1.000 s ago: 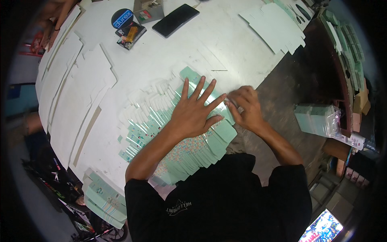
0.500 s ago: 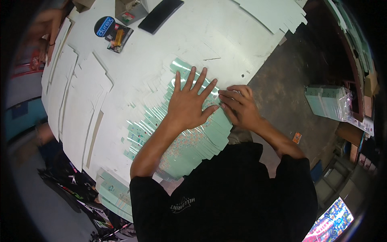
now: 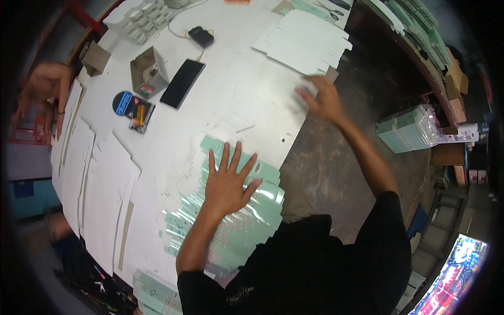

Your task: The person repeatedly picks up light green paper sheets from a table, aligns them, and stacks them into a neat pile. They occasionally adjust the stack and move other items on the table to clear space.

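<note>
Beneath the left hand [image 3: 227, 189], part of a fanned spread of green card blanks [image 3: 270, 205] is covered, and the left forearm and black shirt [image 3: 315, 262] cut off more of it; the right hand [image 3: 324, 100] is smeared by motion, its fingertips hard to make out; the left-hand white sheets [image 3: 105, 205] overlap so closely that their number cannot be told, and another person's arm [image 3: 50, 84] is dim near the dark rim; a screen [image 3: 451, 278] at lower right glares too brightly to read; the blanks lie on the near part of the white table [image 3: 226, 94], glossy, stepped one over another, with notched edges, streaks of reflected light and a speckled orange print; flat, matt white cards [image 3: 304, 42] with toothed outlines lie at the far right edge, near scissors [image 3: 332, 11]; a dark, slab-like phone [image 3: 182, 84] rests beside an open grey box [image 3: 149, 73]; the left hand is flat with fingers and thumb spread, pressing on the blanks and grasping nothing; the right is half open, thumb apart from curled fingers, with nothing visible in it; half a second ago it was at the blanks' right edge beside the left hand, and now it is well apart from them, near the white cards, while the left remains on the spread
</note>
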`<state>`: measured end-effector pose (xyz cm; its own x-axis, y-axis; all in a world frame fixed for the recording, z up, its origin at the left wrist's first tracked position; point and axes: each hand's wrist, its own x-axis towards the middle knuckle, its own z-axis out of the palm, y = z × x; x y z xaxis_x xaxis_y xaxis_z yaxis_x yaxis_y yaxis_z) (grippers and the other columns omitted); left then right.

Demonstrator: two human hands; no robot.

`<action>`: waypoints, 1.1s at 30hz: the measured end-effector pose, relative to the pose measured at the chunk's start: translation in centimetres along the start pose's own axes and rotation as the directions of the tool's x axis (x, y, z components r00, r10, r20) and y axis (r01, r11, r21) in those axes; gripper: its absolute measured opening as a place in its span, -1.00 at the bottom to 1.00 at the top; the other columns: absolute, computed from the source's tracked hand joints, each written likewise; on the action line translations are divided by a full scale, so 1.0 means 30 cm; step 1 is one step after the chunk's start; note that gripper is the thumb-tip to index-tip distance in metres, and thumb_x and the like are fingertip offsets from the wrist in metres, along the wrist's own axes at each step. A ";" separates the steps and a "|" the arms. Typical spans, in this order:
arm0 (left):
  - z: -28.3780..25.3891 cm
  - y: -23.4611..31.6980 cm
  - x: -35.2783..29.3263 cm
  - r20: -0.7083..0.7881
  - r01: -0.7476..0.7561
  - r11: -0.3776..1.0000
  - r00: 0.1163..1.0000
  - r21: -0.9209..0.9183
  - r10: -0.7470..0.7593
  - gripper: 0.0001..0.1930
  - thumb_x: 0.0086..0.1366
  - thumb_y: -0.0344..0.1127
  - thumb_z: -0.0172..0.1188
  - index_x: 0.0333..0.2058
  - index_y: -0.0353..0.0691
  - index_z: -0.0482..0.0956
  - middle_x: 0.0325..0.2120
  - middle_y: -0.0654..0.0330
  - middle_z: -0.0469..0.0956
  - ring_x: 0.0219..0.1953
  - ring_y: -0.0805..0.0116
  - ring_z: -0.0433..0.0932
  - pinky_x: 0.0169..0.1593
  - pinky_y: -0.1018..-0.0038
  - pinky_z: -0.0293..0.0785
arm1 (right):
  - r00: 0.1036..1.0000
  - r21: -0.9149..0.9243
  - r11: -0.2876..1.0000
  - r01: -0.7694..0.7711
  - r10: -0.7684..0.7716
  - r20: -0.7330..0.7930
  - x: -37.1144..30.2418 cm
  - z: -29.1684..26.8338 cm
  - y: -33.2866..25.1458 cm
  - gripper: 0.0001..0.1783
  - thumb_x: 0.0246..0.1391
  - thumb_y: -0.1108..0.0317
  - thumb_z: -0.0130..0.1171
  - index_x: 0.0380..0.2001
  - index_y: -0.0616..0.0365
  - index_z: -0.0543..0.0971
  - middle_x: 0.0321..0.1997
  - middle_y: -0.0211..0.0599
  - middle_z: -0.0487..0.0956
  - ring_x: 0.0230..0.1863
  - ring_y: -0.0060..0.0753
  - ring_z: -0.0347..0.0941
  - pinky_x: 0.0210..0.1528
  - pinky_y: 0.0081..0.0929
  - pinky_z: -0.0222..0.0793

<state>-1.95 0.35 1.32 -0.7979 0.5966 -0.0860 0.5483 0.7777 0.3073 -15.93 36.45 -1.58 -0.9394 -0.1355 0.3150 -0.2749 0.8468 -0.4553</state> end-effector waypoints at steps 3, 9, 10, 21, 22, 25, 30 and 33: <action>-0.018 0.005 0.025 0.073 0.004 1.000 0.997 0.014 -0.005 -0.31 0.50 0.22 0.00 0.48 0.06 0.32 0.56 -0.17 -0.01 0.59 -0.34 -0.12 0.52 -0.37 -0.40 | 0.985 -0.220 0.969 -0.108 0.074 -0.159 0.265 -0.058 0.304 -0.24 0.15 -0.12 0.44 0.26 0.15 0.55 0.22 0.06 0.58 0.28 0.10 0.47 0.32 -0.03 0.37; -0.057 0.012 0.019 0.109 0.041 0.998 0.993 -0.048 -0.035 -0.28 0.42 0.22 0.15 0.44 0.04 0.38 0.51 -0.24 0.09 0.56 -0.41 -0.06 0.47 -0.47 -0.28 | 0.911 -0.367 0.836 -0.409 0.396 -0.112 0.646 -0.113 0.640 0.25 -0.22 -0.57 0.43 0.43 -0.02 0.41 0.39 0.14 0.46 0.43 0.24 0.34 0.41 0.22 0.26; -0.063 0.016 0.017 0.140 0.058 0.997 0.989 -0.055 -0.050 -0.28 0.42 0.23 0.16 0.44 0.04 0.38 0.51 -0.24 0.09 0.55 -0.42 -0.06 0.47 -0.48 -0.28 | 0.907 -0.374 0.831 -0.412 0.414 -0.079 0.685 -0.107 0.673 0.25 -0.24 -0.54 0.44 0.45 -0.05 0.40 0.40 0.13 0.46 0.43 0.22 0.35 0.41 0.24 0.25; -0.079 0.010 0.025 0.239 0.084 0.992 0.969 -0.096 -0.059 -0.26 0.38 0.26 0.21 0.40 0.01 0.44 0.52 -0.23 0.08 0.55 -0.45 -0.08 0.44 -0.53 -0.29 | 0.915 -0.350 0.877 -0.328 0.388 0.115 0.823 -0.100 0.750 0.23 -0.31 -0.36 0.49 0.49 -0.22 0.33 0.34 0.05 0.51 0.38 0.13 0.42 0.35 0.27 0.27; -0.079 0.010 0.025 0.229 0.084 0.992 0.972 -0.097 -0.060 -0.26 0.38 0.26 0.21 0.40 0.02 0.43 0.52 -0.23 0.08 0.55 -0.45 -0.08 0.44 -0.53 -0.28 | 0.919 -0.359 0.879 -0.313 0.376 0.121 0.805 -0.090 0.714 0.23 -0.30 -0.35 0.49 0.49 -0.23 0.32 0.33 0.06 0.52 0.37 0.14 0.43 0.34 0.29 0.27; -0.073 0.016 0.018 0.206 0.080 0.992 0.977 -0.093 -0.060 -0.27 0.39 0.25 0.20 0.42 0.03 0.41 0.52 -0.23 0.07 0.55 -0.44 -0.08 0.45 -0.50 -0.26 | 0.925 -0.409 0.868 -0.283 0.360 0.124 0.708 -0.028 0.569 0.22 -0.27 -0.24 0.56 0.51 -0.28 0.27 0.24 0.02 0.50 0.30 0.08 0.43 0.30 0.20 0.28; -0.061 0.016 0.005 0.097 0.043 0.998 0.995 -0.051 -0.038 -0.28 0.42 0.24 0.16 0.44 0.05 0.39 0.52 -0.22 0.10 0.54 -0.40 0.01 0.47 -0.45 -0.24 | 0.919 -0.358 0.912 -0.202 0.303 0.253 0.504 0.018 0.205 0.13 -0.18 -0.18 0.51 0.47 -0.12 0.31 0.36 0.13 0.41 0.44 0.25 0.26 0.44 0.47 0.04; -0.037 0.020 0.003 0.012 -0.014 0.999 1.000 -0.029 0.014 -0.31 0.45 0.23 0.12 0.43 0.04 0.41 0.51 -0.23 0.11 0.53 -0.39 0.04 0.48 -0.43 -0.25 | 0.998 -0.481 0.875 -0.060 0.069 0.001 0.395 0.057 0.079 -0.01 -0.04 0.01 0.48 0.46 -0.07 0.32 0.37 0.10 0.40 0.47 0.20 0.23 0.50 0.42 -0.06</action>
<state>-1.96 0.65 2.54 -0.7871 0.6098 -0.0931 0.5517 0.7634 0.3359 -28.08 35.97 -0.36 -0.9561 -0.0775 0.2825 -0.0857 0.9962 -0.0170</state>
